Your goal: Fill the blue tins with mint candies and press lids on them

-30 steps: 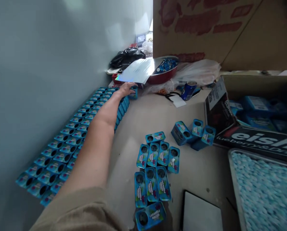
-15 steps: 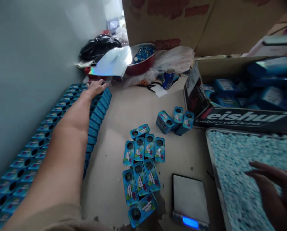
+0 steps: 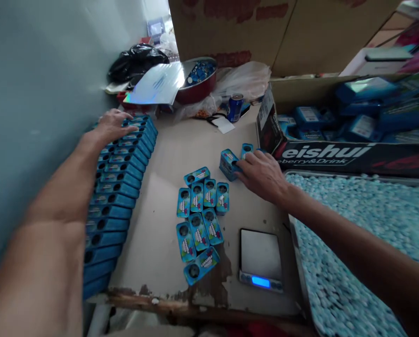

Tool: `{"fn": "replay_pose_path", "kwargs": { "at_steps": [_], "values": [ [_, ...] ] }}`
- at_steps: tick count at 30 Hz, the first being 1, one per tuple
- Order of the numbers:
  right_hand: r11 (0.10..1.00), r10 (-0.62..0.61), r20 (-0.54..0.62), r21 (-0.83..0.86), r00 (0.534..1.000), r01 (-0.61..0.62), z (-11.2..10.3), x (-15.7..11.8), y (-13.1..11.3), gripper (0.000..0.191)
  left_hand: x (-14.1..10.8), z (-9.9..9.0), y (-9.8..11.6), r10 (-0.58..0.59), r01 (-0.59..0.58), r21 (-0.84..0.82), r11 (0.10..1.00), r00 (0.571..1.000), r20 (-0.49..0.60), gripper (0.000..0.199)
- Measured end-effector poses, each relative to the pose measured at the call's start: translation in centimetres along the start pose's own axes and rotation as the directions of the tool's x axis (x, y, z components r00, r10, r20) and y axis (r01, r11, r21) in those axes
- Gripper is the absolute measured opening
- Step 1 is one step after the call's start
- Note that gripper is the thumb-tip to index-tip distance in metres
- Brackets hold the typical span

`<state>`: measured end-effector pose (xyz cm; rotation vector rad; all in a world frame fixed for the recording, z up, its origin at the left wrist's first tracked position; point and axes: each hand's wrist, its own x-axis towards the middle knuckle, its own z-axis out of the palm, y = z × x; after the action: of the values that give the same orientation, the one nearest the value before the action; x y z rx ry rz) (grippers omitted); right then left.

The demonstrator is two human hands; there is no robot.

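On the left, my left hand rests over long rows of small blue candy boxes, each with a dark round hole in its top. Its thumb and fingers are spread apart, with no box lifted. My right hand is curled down at a small cluster of candy boxes near the carton. Its fingers close on one box there, which the hand mostly covers. Between the hands, a group of candy boxes stands with printed labels and round holes facing up.
A digital scale with a lit display lies near the worn table edge. A metal tray of pale blue candies is at right, below a carton of blue packs. Behind are a blue can and a red bowl.
My right hand has moved from above the candy tray leftward to the small box cluster. My left hand has shifted left and a little nearer over the rows. The view has tilted down slightly.
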<state>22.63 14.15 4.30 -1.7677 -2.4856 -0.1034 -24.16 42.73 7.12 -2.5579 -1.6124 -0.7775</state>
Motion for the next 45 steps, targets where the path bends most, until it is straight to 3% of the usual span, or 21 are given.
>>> {"fn": "replay_pose_path", "kwargs": {
  "at_steps": [2,4,8,11,14,16,19,24,28,31,33,37,39,41,43,45],
  "values": [
    [0.998,0.061,0.045,0.013,0.997,-0.061,0.3,1.2,-1.1,0.022,-1.9,-1.8,0.1,-0.079,0.076,0.038,0.996,0.992,0.096,0.093],
    [0.987,0.145,0.067,0.057,0.987,-0.149,0.5,1.5,-2.1,0.020,-4.8,-3.8,1.1,-0.085,0.081,0.035,0.996,0.986,0.142,0.092],
    [0.956,0.240,0.024,0.168,0.971,-0.240,-0.5,-0.8,-3.2,0.022,-13.2,-8.1,6.2,0.016,-0.032,0.060,0.998,0.970,0.242,0.079],
    [0.935,0.291,-0.075,0.234,0.954,-0.267,-2.0,-5.2,-2.7,0.020,-20.4,-11.1,11.2,0.037,-0.098,0.142,0.985,0.923,0.382,0.054],
    [0.919,0.228,-0.218,0.370,0.949,-0.136,-3.2,-11.5,-1.3,0.015,-26.8,-12.9,15.4,0.008,-0.078,0.129,0.989,0.882,0.472,0.041],
    [0.882,0.175,-0.242,0.468,0.954,-0.043,-3.3,-15.8,-0.7,0.013,-30.2,-12.9,17.5,-0.008,-0.032,0.077,0.996,0.887,0.462,0.037],
    [0.831,0.122,-0.169,0.556,0.978,-0.008,-2.2,-20.7,-0.9,0.015,-33.4,-11.2,20.0,-0.037,0.042,-0.005,0.999,0.910,0.413,0.038],
    [0.825,0.093,-0.086,0.564,0.992,-0.028,0.1,-23.1,-2.6,0.021,-35.8,-8.1,24.4,-0.035,0.082,-0.122,0.989,0.938,0.345,0.053],
    [0.784,0.224,-0.170,0.617,0.960,-0.074,-0.3,-24.9,-0.9,0.032,-37.6,-8.9,27.9,-0.063,0.094,-0.106,0.990,0.961,0.268,0.054],
    [0.844,0.338,-0.173,0.490,0.925,-0.216,-0.3,-28.2,2.3,0.040,-39.2,-10.0,29.8,-0.094,0.103,-0.040,0.994,0.979,0.182,0.039],
    [0.916,0.277,-0.069,0.321,0.958,-0.241,0.7,-30.7,4.5,0.044,-39.9,-10.4,30.9,-0.092,0.093,-0.003,0.996,0.992,0.087,0.026],
    [0.984,0.084,0.168,0.143,0.982,-0.109,3.7,-33.0,6.9,0.071,-39.4,-9.6,33.0,-0.031,0.032,0.005,0.999,0.996,-0.087,0.012],
    [0.992,0.055,0.181,0.098,0.982,-0.074,4.7,-32.2,7.6,0.065,-38.3,-8.6,34.1,0.020,-0.024,-0.029,0.999,0.989,-0.144,0.010],
    [0.994,0.037,0.173,0.092,0.984,-0.054,5.1,-30.5,8.4,0.048,-37.0,-7.7,35.1,0.082,-0.094,-0.069,0.993,0.982,-0.167,0.012],
    [0.990,0.038,0.170,0.129,0.985,-0.061,5.1,-28.6,9.2,0.031,-35.9,-6.9,36.2,0.119,-0.134,-0.096,0.986,0.983,-0.143,0.013],
    [0.965,0.119,0.168,0.214,0.979,-0.154,4.9,-27.4,9.8,0.016,-35.3,-6.3,37.4,0.119,-0.129,-0.118,0.985,0.989,-0.087,0.012]
  ]
}}
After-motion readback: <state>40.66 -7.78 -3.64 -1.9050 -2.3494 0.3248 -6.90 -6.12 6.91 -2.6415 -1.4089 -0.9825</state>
